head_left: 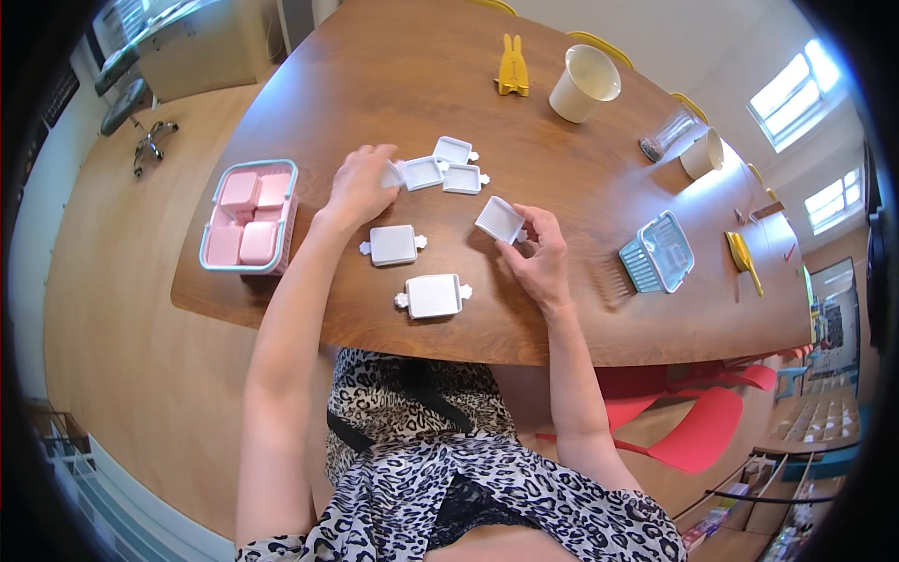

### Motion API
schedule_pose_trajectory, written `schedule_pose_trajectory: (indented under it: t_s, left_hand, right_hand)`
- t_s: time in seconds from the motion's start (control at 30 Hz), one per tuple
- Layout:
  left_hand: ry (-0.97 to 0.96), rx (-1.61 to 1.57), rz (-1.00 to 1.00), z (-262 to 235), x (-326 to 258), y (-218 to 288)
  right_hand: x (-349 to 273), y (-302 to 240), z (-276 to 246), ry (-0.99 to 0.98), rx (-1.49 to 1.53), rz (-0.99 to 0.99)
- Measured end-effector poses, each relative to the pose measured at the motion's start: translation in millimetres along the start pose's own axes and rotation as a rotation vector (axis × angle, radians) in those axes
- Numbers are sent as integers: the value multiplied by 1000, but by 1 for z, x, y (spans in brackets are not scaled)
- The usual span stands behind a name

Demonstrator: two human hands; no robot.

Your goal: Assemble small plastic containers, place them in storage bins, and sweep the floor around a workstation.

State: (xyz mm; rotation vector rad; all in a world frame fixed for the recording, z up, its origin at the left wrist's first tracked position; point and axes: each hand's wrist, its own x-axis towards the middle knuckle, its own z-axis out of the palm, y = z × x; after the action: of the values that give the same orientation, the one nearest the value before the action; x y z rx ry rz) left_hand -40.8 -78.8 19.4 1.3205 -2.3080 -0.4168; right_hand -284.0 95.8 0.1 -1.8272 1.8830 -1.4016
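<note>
My right hand (538, 258) pinches a small white rectangular tray (500, 220) by its edge, tilted above the wooden table. My left hand (361, 187) is closed around a white piece (391, 175) that it mostly covers; its fingers hide the shape. Just right of it lie three shallow white trays with little tabs: a near one (422, 174), a far one (453, 150) and a right one (463, 179). Closer to me rest two more white pieces with scalloped tabs on both sides, an upper one (393, 245) and a lower one (434, 296).
A pink basket (287, 220) with several pink boxes (241, 191) stands at the table's left edge. A blue basket (646, 264) is on the right. Farther back are a yellow rabbit-shaped stand (512, 67), a cream pot (582, 86), a glass jar (667, 134) and a second pot (702, 155).
</note>
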Motion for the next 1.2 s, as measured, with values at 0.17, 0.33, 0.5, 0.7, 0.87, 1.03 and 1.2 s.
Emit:
schedule_pose_trajectory:
  t_s: [0.17, 0.33, 0.5, 0.7, 0.87, 1.03, 1.2]
  left_hand:
    - [56, -846, -219, -20, -9, 25]
    - [-149, -1595, -60, -16, -40, 61]
    - [-356, -1385, -23, -20, -65, 78]
    - [-413, -1436, -94, -16, -73, 76]
    - [-329, -1464, -47, -9, -74, 74]
    - [-298, -1477, -35, -7, -79, 76]
    - [-296, -1413, -70, -11, -85, 75]
  right_hand:
    - [-4, -7, -5, -117, 388, 246]
    - [5, -47, -10, -424, 903, 519]
    - [4, -47, -8, -291, 968, 359]
    - [-7, -42, -8, -238, 870, 227]
    - [-9, -39, -8, -240, 781, 125]
    - [-10, -47, -6, -195, 797, 109]
    - [-8, -53, -4, -196, 772, 97]
